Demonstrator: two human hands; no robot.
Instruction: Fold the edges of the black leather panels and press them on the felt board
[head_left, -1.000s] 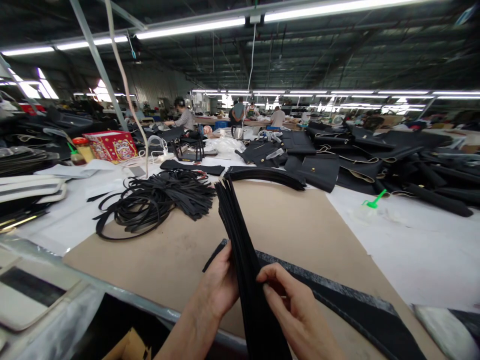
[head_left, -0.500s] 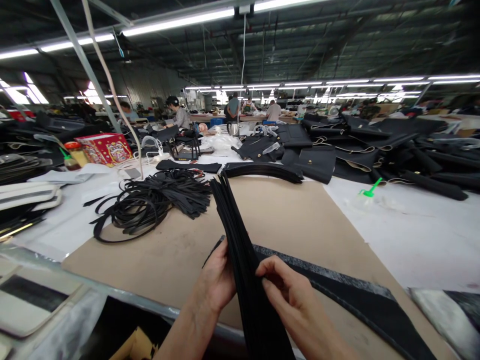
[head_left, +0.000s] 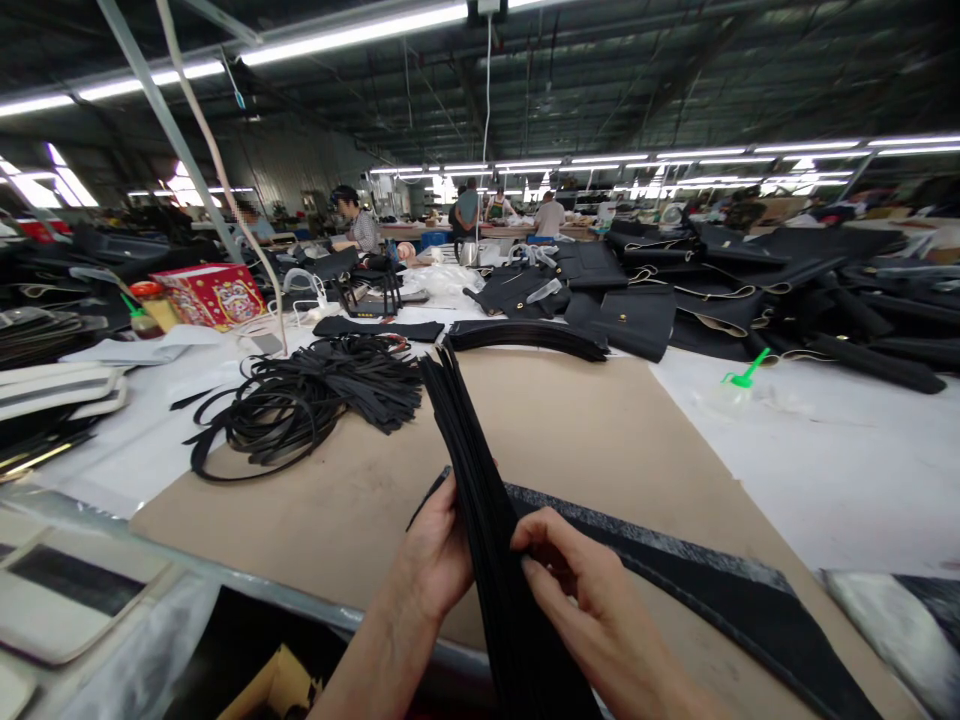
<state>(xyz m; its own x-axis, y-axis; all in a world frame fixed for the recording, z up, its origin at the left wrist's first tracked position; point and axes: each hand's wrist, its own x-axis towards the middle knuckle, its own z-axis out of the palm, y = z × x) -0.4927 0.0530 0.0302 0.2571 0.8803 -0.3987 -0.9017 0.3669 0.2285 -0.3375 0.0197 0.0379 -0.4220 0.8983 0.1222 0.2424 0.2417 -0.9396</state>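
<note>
A thick stack of long black strips point(head_left: 480, 480) stands tilted between my hands, its far end fanned slightly apart. My left hand point(head_left: 439, 550) is wrapped round the stack from the left, with some fingers hidden behind it. On the right side, my right hand point(head_left: 574, 580) pinches at the stack's edge with thumb and forefinger. Beneath both hands, a long black piece with a grey speckled edge point(head_left: 675, 570) lies across the brown board point(head_left: 360, 510).
A tangled heap of thin black straps point(head_left: 315, 400) lies left of the stack. Another curved stack of black strips point(head_left: 532, 340) rests at the board's far edge. Black bags point(head_left: 720, 280) pile up at the back right, near a green-nozzled bottle point(head_left: 742, 380). Several people work farther off.
My hands keep nearly the same hold on the stack. The view has shifted very slightly.
</note>
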